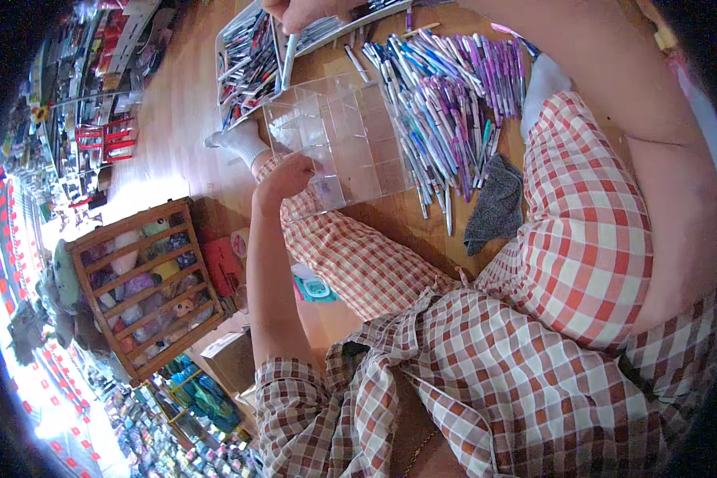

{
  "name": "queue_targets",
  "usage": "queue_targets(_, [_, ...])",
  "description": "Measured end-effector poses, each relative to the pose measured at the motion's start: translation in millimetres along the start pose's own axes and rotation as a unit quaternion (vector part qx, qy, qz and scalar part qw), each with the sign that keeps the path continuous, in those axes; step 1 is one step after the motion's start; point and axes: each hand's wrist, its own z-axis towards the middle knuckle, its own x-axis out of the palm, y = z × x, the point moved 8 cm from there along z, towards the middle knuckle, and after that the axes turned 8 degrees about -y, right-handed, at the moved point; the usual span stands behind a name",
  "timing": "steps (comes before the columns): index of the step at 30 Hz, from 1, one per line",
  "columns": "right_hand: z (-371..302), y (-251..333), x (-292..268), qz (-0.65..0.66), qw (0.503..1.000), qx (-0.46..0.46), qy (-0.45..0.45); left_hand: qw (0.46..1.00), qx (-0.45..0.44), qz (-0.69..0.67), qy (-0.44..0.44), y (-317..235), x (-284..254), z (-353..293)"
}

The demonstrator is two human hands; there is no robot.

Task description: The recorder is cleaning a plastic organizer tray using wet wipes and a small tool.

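My left hand [289, 178] is closed at the left side of a clear plastic compartment box [357, 169], its fingers gripping the box wall. The box lies tilted over my left leg, and a few compartments hold small clear or whitish pieces. At the top edge my right hand [315, 11], partly cut off, pinches a light-coloured pen [289, 60] that points down above the box's far left corner. Behind it stands a white tray [217, 60] with many dark and red pens. Right of the box, a broad spread of white, blue and purple pens [446, 111] lies on the wooden floor.
A grey cloth [495, 203] lies by my right leg, below the pens. To the left stands a wooden slatted crate [147, 287] of plush toys. A red rack [107, 139] and crowded shelves line the far left. A teal-and-white item [316, 288] rests beside my left forearm.
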Motion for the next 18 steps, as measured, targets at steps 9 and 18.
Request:
queue_targets(9, [-14,-22,-1,-0.011,1.000,0.021,0.007,0.950,-0.072,-0.191,-0.237,11,-106,-57])
queue_targets(18, [2,-23,63,-0.013,0.999,-0.028,0.029,0.961,-0.024,-0.093,-0.259,35,-61,-39])
